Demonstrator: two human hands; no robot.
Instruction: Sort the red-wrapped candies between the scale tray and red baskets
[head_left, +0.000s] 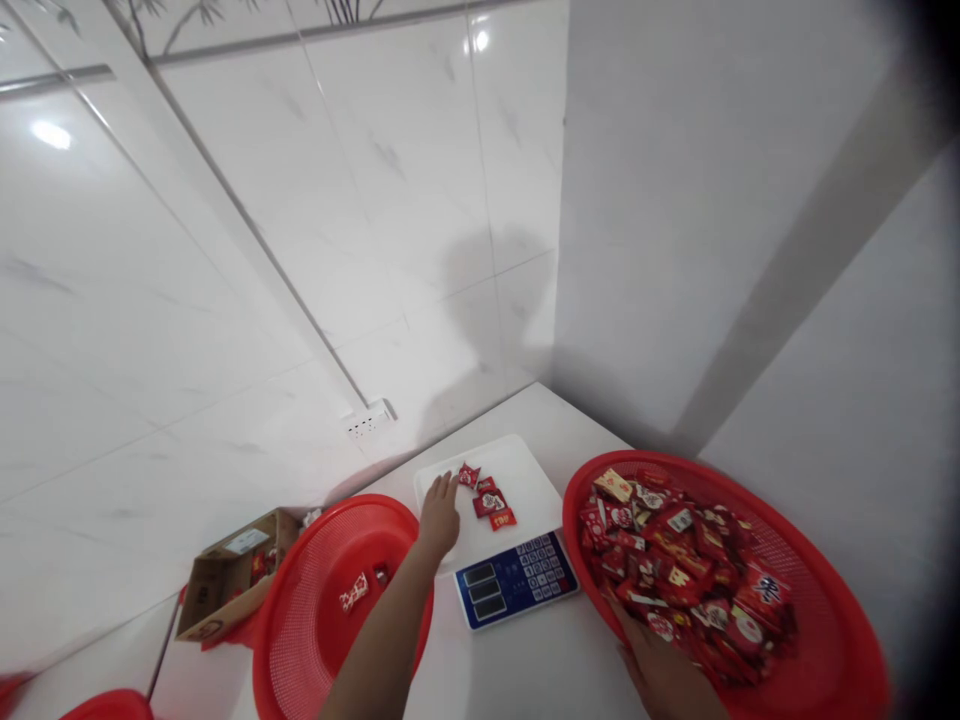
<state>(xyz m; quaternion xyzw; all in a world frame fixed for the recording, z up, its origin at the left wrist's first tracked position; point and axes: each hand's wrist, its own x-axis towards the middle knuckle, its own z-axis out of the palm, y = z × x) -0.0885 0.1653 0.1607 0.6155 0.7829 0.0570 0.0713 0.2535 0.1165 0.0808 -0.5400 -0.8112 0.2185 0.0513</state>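
My left hand [439, 515] reaches over the white plate [525, 492] of a digital scale, fingers stretched out and holding nothing visible. Just right of its fingertips lie several small red wrapped packets [490, 503], probably sweets. The scale's blue keypad panel [516, 580] faces me, its displays dark. My right hand [660, 665] is at the near left side of a large red plastic basket [832, 620]. Its fingers are extended against the heaped red packets [682, 560] inside, and their tips are partly hidden.
Left of the scale stands a second red basket [277, 640] with a few packets at its bottom. Beyond it is an open cardboard box [232, 570] holding some red packets. Part of another red container [109, 706] shows lower left. Walls with a socket [369, 420] bound the table.
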